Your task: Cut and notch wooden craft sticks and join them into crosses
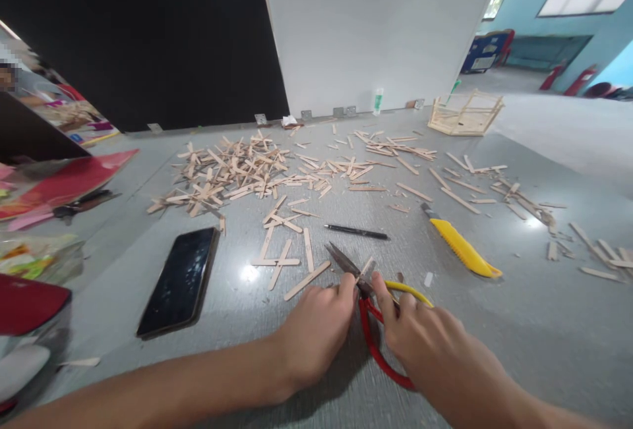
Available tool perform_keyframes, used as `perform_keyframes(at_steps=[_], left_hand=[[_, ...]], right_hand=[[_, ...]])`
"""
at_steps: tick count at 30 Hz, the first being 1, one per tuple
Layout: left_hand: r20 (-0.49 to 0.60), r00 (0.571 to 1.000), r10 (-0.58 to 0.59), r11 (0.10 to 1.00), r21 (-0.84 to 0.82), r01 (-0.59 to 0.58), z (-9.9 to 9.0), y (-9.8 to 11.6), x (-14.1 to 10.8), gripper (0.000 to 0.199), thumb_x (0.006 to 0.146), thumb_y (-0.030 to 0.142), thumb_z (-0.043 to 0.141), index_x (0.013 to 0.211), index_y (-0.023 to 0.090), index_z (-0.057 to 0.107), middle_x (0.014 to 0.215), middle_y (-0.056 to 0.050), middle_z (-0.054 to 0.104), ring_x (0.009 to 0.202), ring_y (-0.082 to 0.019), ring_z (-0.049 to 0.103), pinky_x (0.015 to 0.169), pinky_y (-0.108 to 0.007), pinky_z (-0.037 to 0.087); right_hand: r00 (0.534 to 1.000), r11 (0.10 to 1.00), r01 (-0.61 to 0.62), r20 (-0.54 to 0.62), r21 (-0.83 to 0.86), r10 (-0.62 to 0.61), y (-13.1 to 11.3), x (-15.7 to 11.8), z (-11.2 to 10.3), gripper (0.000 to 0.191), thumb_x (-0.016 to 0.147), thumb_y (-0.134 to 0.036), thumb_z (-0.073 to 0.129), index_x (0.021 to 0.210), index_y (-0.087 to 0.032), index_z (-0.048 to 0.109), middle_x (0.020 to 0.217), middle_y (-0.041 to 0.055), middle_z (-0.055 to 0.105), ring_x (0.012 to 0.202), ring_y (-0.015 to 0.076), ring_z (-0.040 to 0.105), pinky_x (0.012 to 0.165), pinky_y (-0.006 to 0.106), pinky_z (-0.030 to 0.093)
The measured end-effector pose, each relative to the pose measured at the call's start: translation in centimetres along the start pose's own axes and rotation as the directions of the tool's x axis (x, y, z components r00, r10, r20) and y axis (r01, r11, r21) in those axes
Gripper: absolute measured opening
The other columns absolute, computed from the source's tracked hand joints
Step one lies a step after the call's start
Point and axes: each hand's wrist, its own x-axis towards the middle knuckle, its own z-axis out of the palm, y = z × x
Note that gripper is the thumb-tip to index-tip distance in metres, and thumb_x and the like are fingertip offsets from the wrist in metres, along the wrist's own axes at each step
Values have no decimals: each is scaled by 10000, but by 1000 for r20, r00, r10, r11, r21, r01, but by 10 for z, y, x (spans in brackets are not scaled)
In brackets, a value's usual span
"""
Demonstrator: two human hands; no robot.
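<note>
Wooden stick [366, 267], short and pale, at near centre, set across the scissors [364, 288] close to the pivot. Left hand [320, 319] pinches its lower end, thumb and forefinger closed on it, remaining fingers curled under. Right hand [426, 338] grips the red and yellow handles, one finger stretched forward just beside the stick; palm side hidden, can't tell how hard it squeezes. Scissors point far-left, tips over bare tabletop [494, 350]. Can't tell if blades bite yet.

Step in hand looks like trimming the stick. Next move probably calls for a steady left pinch, left fingertips clear of the edges, and a firm right squeeze.

Around: pen [357, 232] just beyond the tips, yellow cutter [465, 246] to the right, phone [179, 282] to the left, big stick pile [237, 169] far left, stick frame [465, 114] far right.
</note>
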Motion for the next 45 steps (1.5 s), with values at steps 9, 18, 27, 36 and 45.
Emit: perform_keyframes(at_steps=[9,18,27,36,45], left_hand=[[-42,998,-47,995,-88,43,3,-1,-1,291,1083,167,303,1026,209,585,787,-68,738,721,-262,733,604,-321,369],[-124,988,-91,972,-229,61,7,-6,2,241,1087,250,335,940,235,524,758,-40,714,648,-224,687,593,-298,351],[-161,981,-106,949,-310,51,4,-5,2,262,1072,293,327,846,248,452,708,-21,653,602,-202,609,597,-292,341],[-183,976,-122,921,-387,43,2,-5,2,244,1044,302,343,817,255,419,660,5,587,569,-189,537,594,-301,326],[-248,952,-177,795,-606,-10,1,-3,-4,275,1088,355,379,859,241,480,636,48,533,534,-144,457,568,-257,353]], right_hand=[[1000,984,25,10,176,-28,9,3,3,719,581,5,624,1292,49,717,590,38,707,434,209,657,358,307,484],[998,992,-59,-5,110,60,8,1,-2,719,612,-1,615,1323,-39,716,763,95,779,534,219,721,400,283,556],[989,923,-105,137,369,58,11,0,9,722,665,23,553,1379,-5,655,829,90,822,630,253,791,488,325,630],[962,783,-234,254,577,100,15,3,17,601,827,-23,525,1412,-66,652,780,91,806,606,254,763,515,314,506],[907,279,-378,294,882,300,24,8,1,306,1087,-265,496,1266,-326,737,848,-27,816,682,156,719,684,268,524]])
